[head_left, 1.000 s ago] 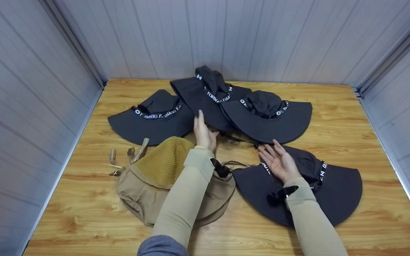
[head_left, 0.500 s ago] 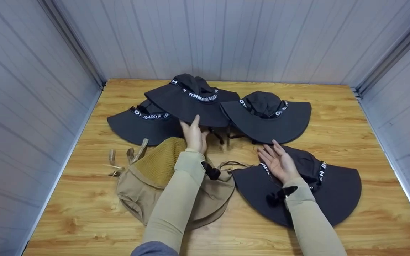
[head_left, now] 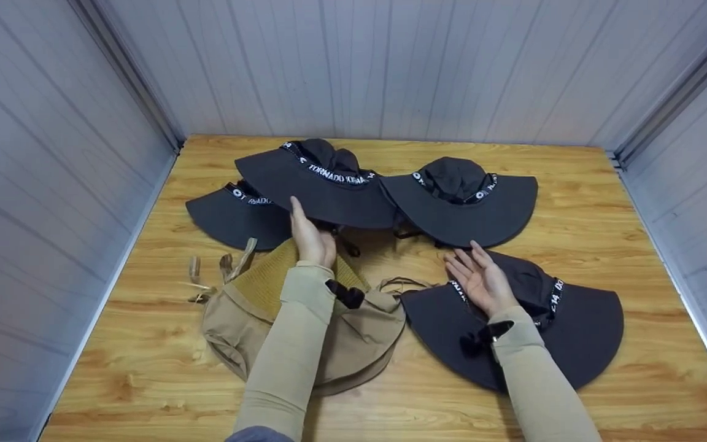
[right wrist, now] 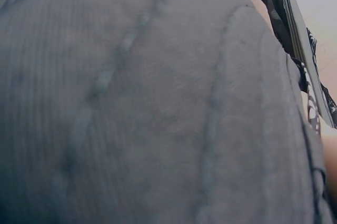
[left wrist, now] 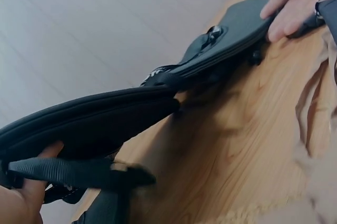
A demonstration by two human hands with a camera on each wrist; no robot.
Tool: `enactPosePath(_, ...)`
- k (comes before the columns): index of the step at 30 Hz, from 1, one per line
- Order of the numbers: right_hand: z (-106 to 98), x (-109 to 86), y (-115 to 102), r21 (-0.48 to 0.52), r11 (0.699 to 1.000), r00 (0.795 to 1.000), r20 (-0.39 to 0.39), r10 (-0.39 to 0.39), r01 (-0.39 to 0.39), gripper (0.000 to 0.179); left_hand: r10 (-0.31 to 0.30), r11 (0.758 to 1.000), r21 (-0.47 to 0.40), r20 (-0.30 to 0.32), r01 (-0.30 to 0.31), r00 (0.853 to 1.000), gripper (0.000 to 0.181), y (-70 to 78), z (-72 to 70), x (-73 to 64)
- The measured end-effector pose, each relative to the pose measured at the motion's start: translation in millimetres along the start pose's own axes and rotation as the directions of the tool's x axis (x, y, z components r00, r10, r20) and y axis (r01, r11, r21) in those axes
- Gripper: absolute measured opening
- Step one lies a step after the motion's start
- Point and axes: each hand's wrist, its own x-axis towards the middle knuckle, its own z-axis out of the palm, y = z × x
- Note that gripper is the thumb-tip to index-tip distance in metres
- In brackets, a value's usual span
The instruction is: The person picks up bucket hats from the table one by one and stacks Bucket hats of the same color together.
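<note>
My left hand [head_left: 313,242] grips the front brim of a dark sun hat [head_left: 329,199] with white lettering on its band. In the left wrist view a finger [left wrist: 51,150] lies under that brim beside a hanging dark strap [left wrist: 63,174]. The gripped hat overlaps another dark hat [head_left: 237,218] at the back left. My right hand [head_left: 479,282] lies palm up with relaxed fingers over a dark hat [head_left: 580,331] at the front right, holding nothing. Grey fabric [right wrist: 158,103] fills most of the right wrist view.
A tan hat [head_left: 353,356] with a mustard mesh crown and loose straps lies beneath my left forearm. Another dark hat [head_left: 470,215] lies at the back right, meeting the gripped hat's edge. Pale panel walls [head_left: 353,67] border the wooden table [head_left: 654,393].
My left hand has carried the gripped hat leftward and lowered it, from above the middle to over the back-left hat. My right hand has stayed in place.
</note>
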Motion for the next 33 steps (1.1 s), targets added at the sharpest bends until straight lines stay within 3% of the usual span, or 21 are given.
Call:
enactPosePath(13, 5.9, -4.7, -4.1, -0.088, 0.996, 0.999, 0.029, 0.015, -0.012, 0.061, -0.046, 0.994, 0.099, -0.049, 0.051, 0.998, 0.062, 19.6, -15.8, -7.8)
enactPosePath(23, 12.7, -9.1, -9.6, -0.156, 0.988, 0.999, 0.032, 0.021, -0.016, 0.066, -0.083, 0.988, 0.125, -0.035, 0.087, 0.996, 0.058, 38.7, -20.4, -10.0)
enactPosePath(33, 30.3, -15.3, -6.1, -0.225, 0.973, 0.996, 0.056, 0.063, -0.049, 0.080, -0.151, 0.986, 0.070, 0.000, 0.151, 0.988, 0.051, 29.2, -17.2, -16.2)
